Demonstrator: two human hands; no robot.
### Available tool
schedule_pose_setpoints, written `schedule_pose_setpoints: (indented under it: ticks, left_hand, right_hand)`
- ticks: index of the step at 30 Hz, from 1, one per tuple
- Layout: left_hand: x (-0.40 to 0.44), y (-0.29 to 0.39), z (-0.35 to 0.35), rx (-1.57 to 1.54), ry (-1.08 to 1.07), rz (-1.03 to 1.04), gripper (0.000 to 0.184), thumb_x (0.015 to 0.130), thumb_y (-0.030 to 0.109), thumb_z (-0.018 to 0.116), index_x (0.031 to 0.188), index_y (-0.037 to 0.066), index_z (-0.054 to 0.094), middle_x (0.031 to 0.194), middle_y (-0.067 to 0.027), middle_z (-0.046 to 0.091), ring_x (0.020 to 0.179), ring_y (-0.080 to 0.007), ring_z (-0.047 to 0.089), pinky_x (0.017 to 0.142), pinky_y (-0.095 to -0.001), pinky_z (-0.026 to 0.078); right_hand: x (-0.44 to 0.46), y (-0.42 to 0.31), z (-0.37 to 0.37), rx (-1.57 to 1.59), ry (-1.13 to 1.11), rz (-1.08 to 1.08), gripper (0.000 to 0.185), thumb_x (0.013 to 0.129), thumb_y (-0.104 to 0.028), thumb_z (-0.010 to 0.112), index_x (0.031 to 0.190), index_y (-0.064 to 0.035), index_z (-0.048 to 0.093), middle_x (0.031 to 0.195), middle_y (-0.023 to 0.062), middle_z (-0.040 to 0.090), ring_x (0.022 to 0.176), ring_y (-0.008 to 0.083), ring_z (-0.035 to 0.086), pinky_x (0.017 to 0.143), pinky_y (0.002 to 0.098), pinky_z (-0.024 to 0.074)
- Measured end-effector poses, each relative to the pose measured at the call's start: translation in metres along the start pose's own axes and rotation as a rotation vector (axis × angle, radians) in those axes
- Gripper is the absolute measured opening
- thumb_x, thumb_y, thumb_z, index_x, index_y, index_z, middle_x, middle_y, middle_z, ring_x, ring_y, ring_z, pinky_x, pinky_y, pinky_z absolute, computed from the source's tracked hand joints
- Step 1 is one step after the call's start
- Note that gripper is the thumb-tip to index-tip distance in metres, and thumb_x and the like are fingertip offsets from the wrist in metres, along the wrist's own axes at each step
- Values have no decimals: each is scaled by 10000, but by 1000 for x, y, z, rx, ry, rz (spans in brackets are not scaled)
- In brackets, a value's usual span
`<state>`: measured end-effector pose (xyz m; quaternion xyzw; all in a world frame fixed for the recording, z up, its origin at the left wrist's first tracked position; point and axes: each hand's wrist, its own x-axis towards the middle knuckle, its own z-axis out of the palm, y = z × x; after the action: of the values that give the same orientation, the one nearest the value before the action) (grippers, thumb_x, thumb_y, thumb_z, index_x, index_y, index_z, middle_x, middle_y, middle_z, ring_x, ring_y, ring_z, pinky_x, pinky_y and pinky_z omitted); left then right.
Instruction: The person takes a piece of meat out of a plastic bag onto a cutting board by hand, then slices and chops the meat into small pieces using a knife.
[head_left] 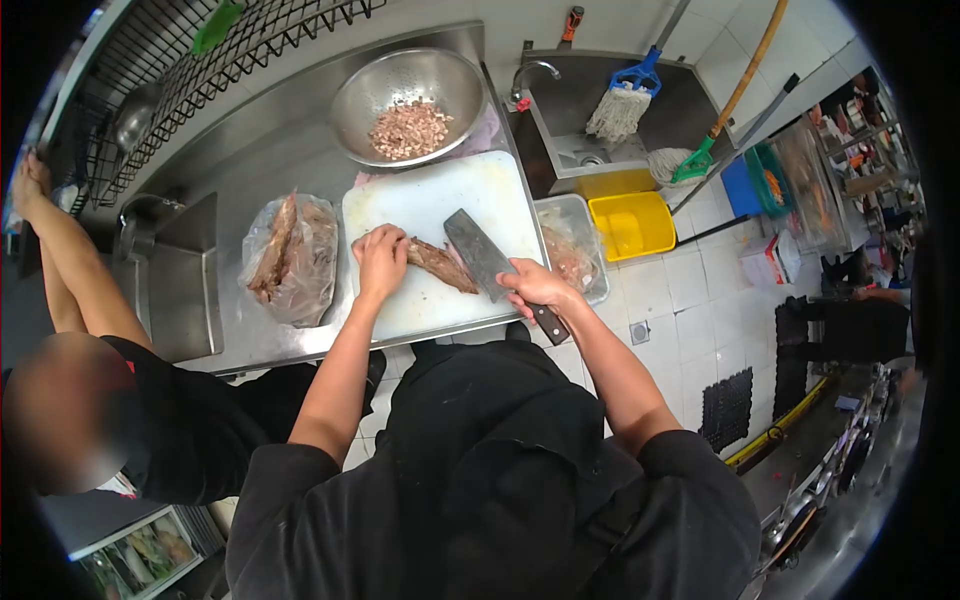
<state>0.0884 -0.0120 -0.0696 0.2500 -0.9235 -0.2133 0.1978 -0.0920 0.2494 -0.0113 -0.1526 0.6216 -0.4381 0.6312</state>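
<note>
Stainless-steel worktop (300, 170) spans the upper left and centre of the frame. White floor tiles (680, 295) show at the right, and a second person (190, 420) stands at the left edge, arms extended toward the upper left.

A white cutting board (500, 190) lies on the worktop at the centre. A strip of browned meat (440, 265) rests on it, running diagonally from upper left to lower right.

Left hand (382, 262): grip clamped on the upper-left end of the strip, fingers curled over it. Right hand (540, 285): grip clamped on the cleaver (475, 248) where handle meets blade, with the dark riveted handle projecting toward the lower right. The broad blade points to the upper left, just beside the strip's right portion; blade-to-meat contact cannot be determined.

Adjacent items: a perforated metal bowl (355, 105) containing diced meat (410, 130), above the board; a clear plastic bag (308, 290) holding larger meat pieces, left of the board; a clear tub (598, 285) with pale contents, right of the board; a yellow basin (632, 225) beyond the tub.
</note>
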Motion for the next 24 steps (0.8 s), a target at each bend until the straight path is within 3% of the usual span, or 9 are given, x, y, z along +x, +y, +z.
schedule_pose_setpoints:
  ticks: [4,5,6,9,14,16,17,18,24]
  left_hand:
    - [4,22,1,-97,22,-15,146,912,165,671,1016,80,729,1119,-62,686,1114,-298,607,1011,-471,364]
    - [7,27,2,-160,-56,-18,141,911,156,669,1008,77,734,1092,-72,696,1083,-316,622,952,-464,438]
    - [10,33,4,-154,-55,-26,141,911,156,669,1008,77,734,1092,-72,696,1083,-316,622,952,-464,438]
    - [22,65,5,-189,-344,161,135,887,150,685,991,95,752,1027,-91,707,1020,-339,640,917,-426,509]
    - [37,97,12,-198,-512,334,116,831,159,723,942,137,751,1020,-58,696,1017,-320,630,901,-437,506]
    - [38,99,17,13,-620,398,78,814,178,735,887,153,727,985,-41,671,1015,-303,619,895,-432,500]
    - [38,99,19,15,-625,394,78,814,178,735,887,153,727,985,-41,671,1015,-303,619,895,-432,500]
    - [40,102,15,51,-654,387,96,813,191,734,901,163,710,988,-30,656,1032,-291,612,898,-428,495]
    - [42,120,9,272,-743,522,164,854,158,648,1018,170,648,1065,-11,620,1087,-260,578,899,-428,478]
  right_hand:
    - [-14,-13,-6,193,-62,-42,291,1017,-198,555,1243,-58,435,571,14,447,369,127,448,319,322,396]
    - [-14,-11,-8,214,10,-56,330,1015,-201,555,1269,-50,409,569,18,451,358,133,445,312,323,393]
    - [-14,-10,-12,212,0,-53,330,1015,-201,555,1269,-50,409,569,18,451,358,133,445,312,323,393]
    - [-14,-4,-32,37,137,-67,327,1014,-194,540,1260,7,461,572,41,490,368,153,468,325,349,413]
    - [-25,15,-45,-135,159,-84,340,1017,-178,522,1276,34,458,563,50,503,359,157,472,332,346,409]
    - [-30,18,-45,-157,173,-80,319,1020,-177,525,1266,17,467,540,44,491,346,153,465,321,335,392]
    - [-34,19,-45,-156,151,-98,393,1016,-173,516,1315,70,439,556,60,512,358,167,484,344,348,415]
    - [-37,21,-45,-153,131,-115,467,1011,-169,507,1364,122,412,573,76,534,369,181,504,366,362,438]
    - [-39,36,-45,-227,131,-159,470,1010,-162,499,1343,157,411,593,101,562,382,199,542,375,373,447]
